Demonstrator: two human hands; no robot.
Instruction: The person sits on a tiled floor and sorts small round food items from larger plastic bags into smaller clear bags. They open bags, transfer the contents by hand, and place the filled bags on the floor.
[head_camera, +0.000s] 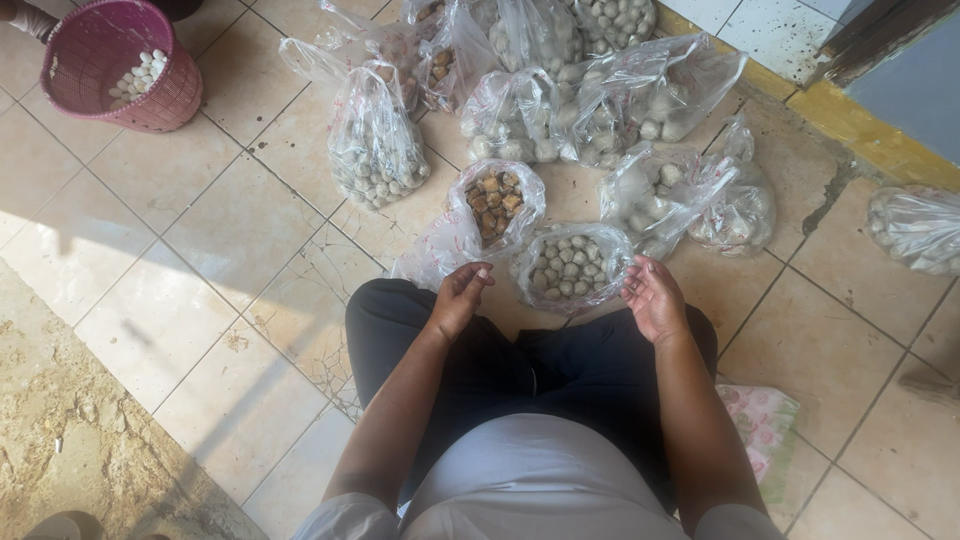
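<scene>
Head view — both hands (458, 298) (655, 298) half-curled, seemingly empty, flanking bag (572, 268).

Thin, glossy, crinkled clear plastic forms the open bag (570, 268) between the fingertips — its pale lumps look matt, chalky. Beyond the fingers, a pink woven plastic basket (120, 65) (matt) sits on smooth, cracked floor tiles (200, 230).

Pale beige floor tiles (190, 190), several cracked, lie in bright daylight. A rough sandy patch (70, 420) fills the lower left corner. A yellow painted curb (870, 135) borders a grey wall (915, 90) at upper right.
</scene>
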